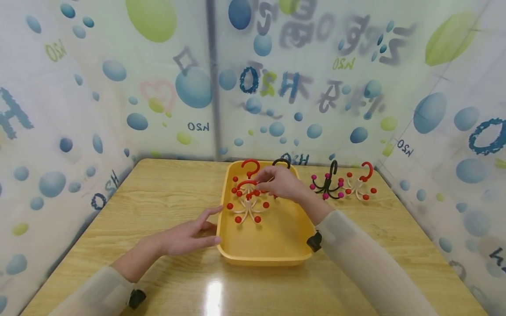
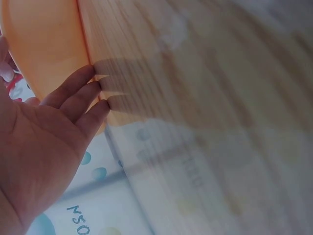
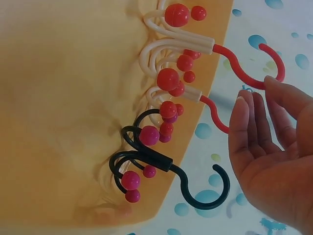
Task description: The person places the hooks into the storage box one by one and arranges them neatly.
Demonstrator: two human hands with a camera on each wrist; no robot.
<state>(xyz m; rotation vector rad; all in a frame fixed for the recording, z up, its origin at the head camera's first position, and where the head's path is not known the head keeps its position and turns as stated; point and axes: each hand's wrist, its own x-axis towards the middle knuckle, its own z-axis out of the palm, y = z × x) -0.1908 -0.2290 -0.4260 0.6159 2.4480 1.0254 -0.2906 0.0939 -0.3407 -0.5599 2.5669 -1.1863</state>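
My right hand (image 1: pixel 278 181) pinches the red hook of a multi-arm hanger (image 1: pixel 248 204) between thumb and fingers. This hanger has cream arms tipped with red balls and stands in the left part of a yellow tray (image 1: pixel 272 259). Behind it is a second red-hooked hanger (image 1: pixel 250 166). A black hanger (image 3: pixel 156 159) with magenta balls sits in the tray too; in the head view my right hand covers most of it. My left hand (image 1: pixel 186 237) has its fingers extended, and their tips touch the tray's left outer side, as the left wrist view (image 2: pixel 54 132) also shows.
On the wooden table (image 1: pixel 158 193), right of the tray, stand another black hanger (image 1: pixel 327 186) with magenta balls and another red-hooked hanger (image 1: pixel 359 184). Patterned curtain-like walls (image 1: pixel 276 109) enclose the table at the back and sides.
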